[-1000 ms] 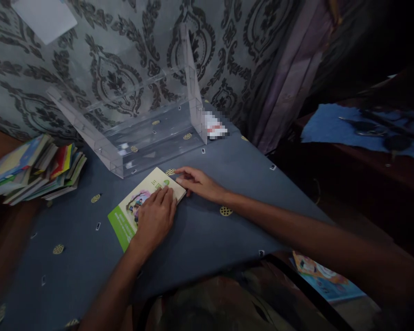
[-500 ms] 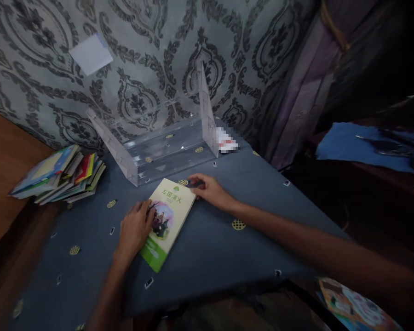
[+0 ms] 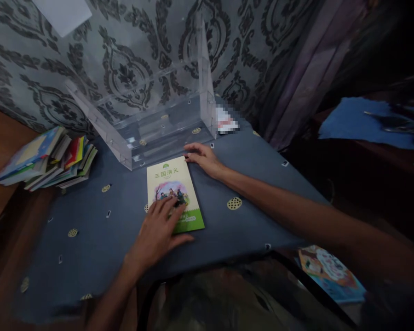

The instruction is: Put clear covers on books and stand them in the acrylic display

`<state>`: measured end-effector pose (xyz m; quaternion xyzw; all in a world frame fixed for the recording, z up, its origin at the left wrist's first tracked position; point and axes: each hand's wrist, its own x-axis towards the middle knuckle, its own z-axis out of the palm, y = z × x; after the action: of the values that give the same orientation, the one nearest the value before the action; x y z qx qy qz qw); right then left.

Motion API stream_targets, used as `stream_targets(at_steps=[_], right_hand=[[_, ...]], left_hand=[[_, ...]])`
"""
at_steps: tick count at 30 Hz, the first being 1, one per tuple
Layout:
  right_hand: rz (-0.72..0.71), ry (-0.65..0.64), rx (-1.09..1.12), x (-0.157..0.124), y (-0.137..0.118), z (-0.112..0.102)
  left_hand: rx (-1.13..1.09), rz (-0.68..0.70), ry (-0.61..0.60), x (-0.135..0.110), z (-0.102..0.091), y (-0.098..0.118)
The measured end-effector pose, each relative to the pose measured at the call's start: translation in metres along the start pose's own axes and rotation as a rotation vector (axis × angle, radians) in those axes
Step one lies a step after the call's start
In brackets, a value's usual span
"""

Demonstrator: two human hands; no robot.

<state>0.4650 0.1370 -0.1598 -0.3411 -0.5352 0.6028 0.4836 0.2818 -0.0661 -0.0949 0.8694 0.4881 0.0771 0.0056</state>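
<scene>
A paperback book with a cream and green cover, Chinese title characters and a picture of figures lies flat on the dark blue tablecloth. My left hand rests on its lower left part with the fingers spread and the thumb out past the bottom edge, covering part of the picture. At the top right corner of the book is my right hand, fingers stretched and loosely apart, the tips at the corner. Behind the book stands a clear plastic rack with two upright side panels.
Several stacked books lie at the table's left. A blurred white packet sits beside the rack. At the right, a blue cloth bears dark items. Below the table's front edge lies a colourful book. Patterned wallpaper backs the table.
The book has turned so its top points more to the left and its bottom has swung right. My left hand has moved right and lower on the cover. The view has tilted downward.
</scene>
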Motion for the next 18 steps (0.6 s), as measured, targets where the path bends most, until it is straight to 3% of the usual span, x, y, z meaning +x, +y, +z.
stream_targets(at_steps=[9,18], right_hand=[[-0.123,-0.037,-0.13,0.0,0.003,0.001],[-0.215,-0.015,-0.29,-0.002,0.007,0.003]], left_hand=[[0.199,0.092,0.098,-0.006,0.014,0.013],[0.174,0.115,0.162,-0.007,0.016,0.015]])
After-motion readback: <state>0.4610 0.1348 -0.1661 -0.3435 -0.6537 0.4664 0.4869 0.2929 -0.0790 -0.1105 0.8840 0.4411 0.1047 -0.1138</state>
